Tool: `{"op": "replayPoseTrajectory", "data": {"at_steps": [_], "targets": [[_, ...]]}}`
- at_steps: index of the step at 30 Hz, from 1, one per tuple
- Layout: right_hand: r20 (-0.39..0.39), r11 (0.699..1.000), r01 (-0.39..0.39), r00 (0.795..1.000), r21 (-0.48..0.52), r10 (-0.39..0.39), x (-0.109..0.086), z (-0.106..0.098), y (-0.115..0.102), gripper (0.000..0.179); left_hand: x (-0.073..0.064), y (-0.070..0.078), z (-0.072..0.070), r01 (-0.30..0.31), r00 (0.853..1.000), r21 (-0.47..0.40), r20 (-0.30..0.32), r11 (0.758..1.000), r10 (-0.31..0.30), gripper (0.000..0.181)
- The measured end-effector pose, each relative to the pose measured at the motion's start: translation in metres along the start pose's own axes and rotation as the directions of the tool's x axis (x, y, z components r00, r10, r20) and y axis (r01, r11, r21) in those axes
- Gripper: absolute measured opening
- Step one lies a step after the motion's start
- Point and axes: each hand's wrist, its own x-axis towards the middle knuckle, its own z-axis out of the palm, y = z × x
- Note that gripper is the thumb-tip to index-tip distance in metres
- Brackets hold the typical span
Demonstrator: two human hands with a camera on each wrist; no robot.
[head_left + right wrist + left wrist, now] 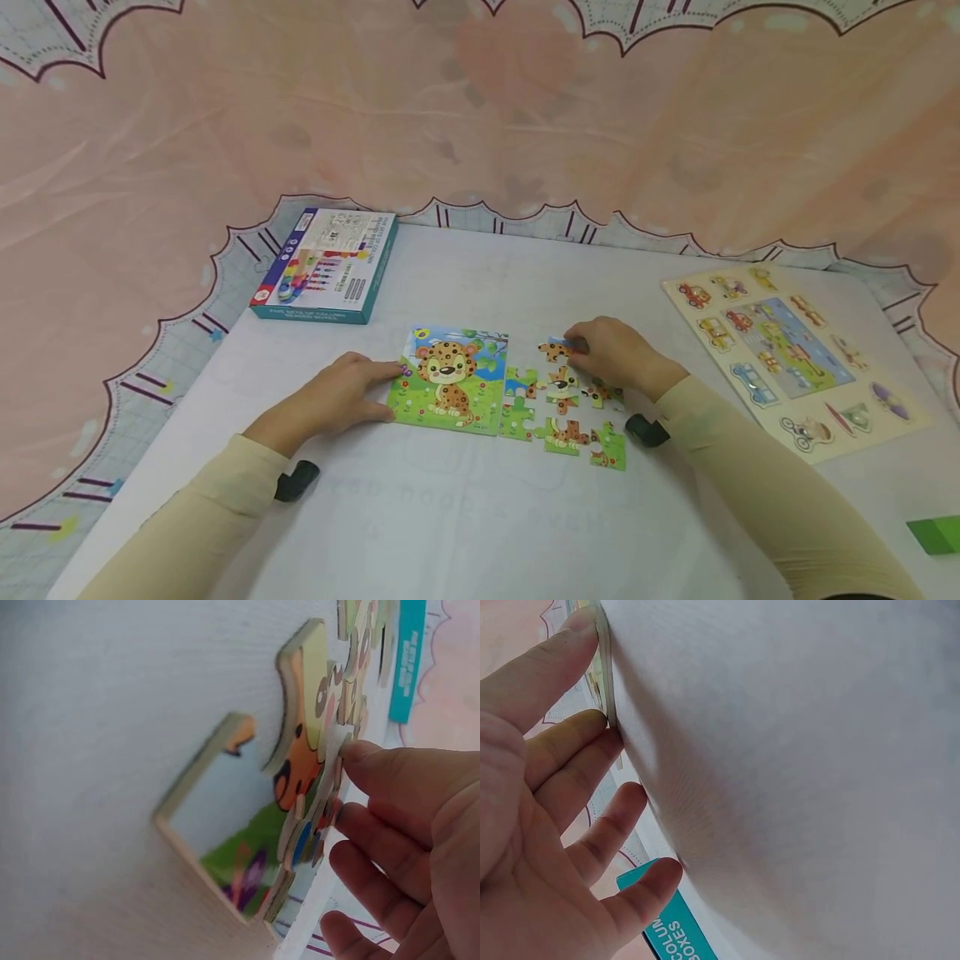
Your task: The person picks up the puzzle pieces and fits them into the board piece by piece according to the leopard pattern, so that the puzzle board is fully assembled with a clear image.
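The picture board (447,379) lay flat on the bench (450,533), its print bright: a spotted orange-brown cub, pale-muzzled, seated on green grass under blue sky. Just to the right lay loose puzzle pieces (562,385), thick-edged and matching in colour, with gaps between several. The left hand (326,404) was unclenched, straight fingers touching the board's left edge. The right hand (618,358) pinched 1 spotted piece (553,351) at the group's far side.
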Motion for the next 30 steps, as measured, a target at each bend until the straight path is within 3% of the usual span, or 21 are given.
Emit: {"op": "replayPoseTrajectory", "data": {"at_steps": [10,21,30], "targets": [[-0.03,1.0,0.015,0.999,-0.001,-0.015,0.0,0.0,0.001,0.039,-0.001,0.001,0.0,0.004,1.0,-0.001,0.0,1.0,-0.004,0.066],[-0.04,0.998,0.045,0.998,-0.05,-0.047,0.006,-0.006,-0.017,0.037,0.0,0.0,0.0,0.01,1.0,-0.002,0.004,1.0,-0.01,0.066],[-0.035,0.996,0.088,0.995,-0.009,-0.089,0.014,-0.003,-0.029,0.035,0.0,-0.001,-0.001,0.008,1.0,0.003,0.008,1.0,-0.008,0.066]]}}
